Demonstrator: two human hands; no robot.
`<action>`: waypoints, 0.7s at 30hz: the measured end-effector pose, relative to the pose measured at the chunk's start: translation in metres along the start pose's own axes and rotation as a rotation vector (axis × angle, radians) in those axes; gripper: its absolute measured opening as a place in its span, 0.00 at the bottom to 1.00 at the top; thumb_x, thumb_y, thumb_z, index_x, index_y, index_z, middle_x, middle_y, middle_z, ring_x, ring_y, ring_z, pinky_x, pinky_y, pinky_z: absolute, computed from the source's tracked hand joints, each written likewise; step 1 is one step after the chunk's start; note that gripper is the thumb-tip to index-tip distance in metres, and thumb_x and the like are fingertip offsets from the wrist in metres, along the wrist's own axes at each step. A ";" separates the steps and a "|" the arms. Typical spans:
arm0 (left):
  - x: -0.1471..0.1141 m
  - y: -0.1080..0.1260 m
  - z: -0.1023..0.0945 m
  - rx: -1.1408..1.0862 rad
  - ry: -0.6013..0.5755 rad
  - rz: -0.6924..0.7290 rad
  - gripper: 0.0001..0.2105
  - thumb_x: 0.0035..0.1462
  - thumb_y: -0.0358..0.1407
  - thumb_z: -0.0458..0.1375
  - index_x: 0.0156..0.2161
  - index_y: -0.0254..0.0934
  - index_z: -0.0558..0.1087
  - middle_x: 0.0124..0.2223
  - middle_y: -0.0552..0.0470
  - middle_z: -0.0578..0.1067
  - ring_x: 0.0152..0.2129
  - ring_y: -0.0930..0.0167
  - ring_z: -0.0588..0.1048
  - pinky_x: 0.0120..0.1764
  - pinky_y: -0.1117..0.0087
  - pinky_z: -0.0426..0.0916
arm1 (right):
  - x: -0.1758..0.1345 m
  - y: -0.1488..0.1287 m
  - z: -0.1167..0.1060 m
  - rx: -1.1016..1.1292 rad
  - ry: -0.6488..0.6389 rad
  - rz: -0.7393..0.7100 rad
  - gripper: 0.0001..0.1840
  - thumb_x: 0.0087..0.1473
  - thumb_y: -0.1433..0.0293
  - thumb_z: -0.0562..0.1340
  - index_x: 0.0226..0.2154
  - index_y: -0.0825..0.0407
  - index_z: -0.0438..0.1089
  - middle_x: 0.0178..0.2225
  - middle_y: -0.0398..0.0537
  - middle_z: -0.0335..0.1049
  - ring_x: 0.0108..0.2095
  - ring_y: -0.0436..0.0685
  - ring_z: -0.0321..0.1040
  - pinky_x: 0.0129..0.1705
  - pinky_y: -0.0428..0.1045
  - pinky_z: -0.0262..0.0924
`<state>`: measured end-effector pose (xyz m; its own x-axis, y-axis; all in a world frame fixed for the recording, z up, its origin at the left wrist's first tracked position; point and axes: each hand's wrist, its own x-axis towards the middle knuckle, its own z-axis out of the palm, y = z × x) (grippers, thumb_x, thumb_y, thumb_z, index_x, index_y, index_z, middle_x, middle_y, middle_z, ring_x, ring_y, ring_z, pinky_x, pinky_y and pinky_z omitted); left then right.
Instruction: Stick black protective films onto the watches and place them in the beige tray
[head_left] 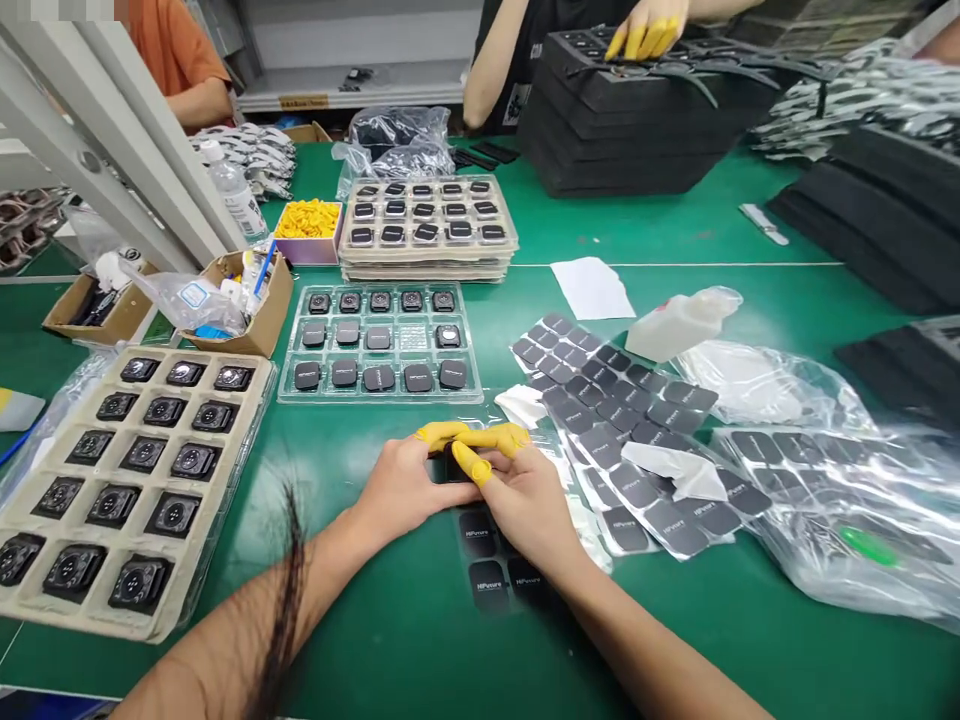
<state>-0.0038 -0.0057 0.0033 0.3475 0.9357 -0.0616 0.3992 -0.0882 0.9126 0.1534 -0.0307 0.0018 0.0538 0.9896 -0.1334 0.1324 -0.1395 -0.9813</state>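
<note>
In the middle of the head view, both my hands close around one small dark watch case [454,466], mostly covered by my fingers. My left hand [405,478] grips it from the left, and my right hand [517,475] has a thumb in a yellow finger cot pressed on its face. Beneath my right hand lies a clear sheet of black square stickers [489,580] with white lettering. Just beyond stands a clear plastic tray [379,398] of watch cases; some show sensor backs, others black square covers, and one pocket holds neither.
A beige tray [166,625] of watch cases is at left. Behind are stacked trays [427,262] and a box of yellow finger cots [308,218]. Sticker sheets [600,400], a white bottle [682,322] and plastic bags [862,530] lie right. A co-worker's gloved fingers [646,38] touch black foam trays [622,140].
</note>
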 end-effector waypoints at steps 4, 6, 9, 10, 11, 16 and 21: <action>0.001 -0.002 0.000 0.010 -0.028 0.023 0.26 0.44 0.39 0.73 0.51 0.42 0.78 0.49 0.53 0.83 0.47 0.62 0.81 0.55 0.63 0.74 | -0.002 0.000 -0.003 0.025 -0.011 -0.003 0.09 0.55 0.61 0.65 0.37 0.48 0.76 0.40 0.51 0.76 0.38 0.59 0.76 0.43 0.58 0.71; 0.002 -0.003 0.000 -0.021 -0.029 0.024 0.25 0.44 0.38 0.73 0.50 0.41 0.79 0.48 0.52 0.83 0.46 0.63 0.81 0.54 0.64 0.74 | -0.003 -0.002 -0.008 -0.038 0.022 -0.067 0.08 0.55 0.61 0.66 0.34 0.47 0.76 0.39 0.51 0.75 0.41 0.60 0.74 0.45 0.58 0.70; 0.002 -0.002 -0.003 -0.138 -0.061 0.019 0.25 0.45 0.39 0.74 0.51 0.40 0.79 0.49 0.51 0.83 0.47 0.64 0.81 0.55 0.65 0.74 | 0.003 -0.009 -0.031 -0.037 0.072 -0.209 0.06 0.53 0.61 0.69 0.30 0.46 0.76 0.35 0.48 0.72 0.39 0.58 0.70 0.43 0.56 0.67; 0.002 -0.002 -0.006 -0.174 -0.107 0.026 0.25 0.45 0.39 0.74 0.51 0.40 0.79 0.49 0.51 0.82 0.48 0.64 0.80 0.55 0.66 0.74 | 0.008 -0.012 -0.043 0.046 0.069 -0.224 0.08 0.52 0.60 0.70 0.29 0.46 0.76 0.33 0.46 0.71 0.34 0.56 0.68 0.37 0.53 0.66; 0.003 -0.001 -0.009 -0.202 -0.174 0.039 0.25 0.45 0.39 0.73 0.51 0.40 0.79 0.49 0.50 0.82 0.48 0.64 0.80 0.56 0.66 0.73 | 0.013 -0.015 -0.057 0.151 0.064 -0.217 0.10 0.51 0.59 0.71 0.29 0.46 0.75 0.29 0.43 0.69 0.28 0.52 0.64 0.31 0.51 0.63; 0.006 0.002 -0.027 -0.221 -0.512 0.102 0.24 0.44 0.35 0.73 0.50 0.39 0.80 0.47 0.49 0.83 0.46 0.63 0.81 0.55 0.66 0.74 | 0.032 -0.016 -0.108 -0.079 -0.137 0.035 0.17 0.44 0.57 0.75 0.33 0.48 0.76 0.26 0.42 0.70 0.24 0.51 0.64 0.25 0.48 0.56; 0.009 0.002 -0.027 -0.318 -0.449 0.000 0.24 0.42 0.31 0.73 0.48 0.37 0.80 0.48 0.47 0.82 0.48 0.62 0.80 0.56 0.64 0.73 | 0.039 -0.008 -0.100 -0.773 0.010 -0.201 0.13 0.53 0.57 0.69 0.27 0.48 0.75 0.33 0.48 0.77 0.33 0.59 0.71 0.33 0.53 0.63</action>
<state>-0.0233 0.0118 0.0153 0.7031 0.6918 -0.1644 0.1473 0.0845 0.9855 0.2531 0.0059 0.0180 -0.0354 0.9985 0.0411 0.7889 0.0531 -0.6123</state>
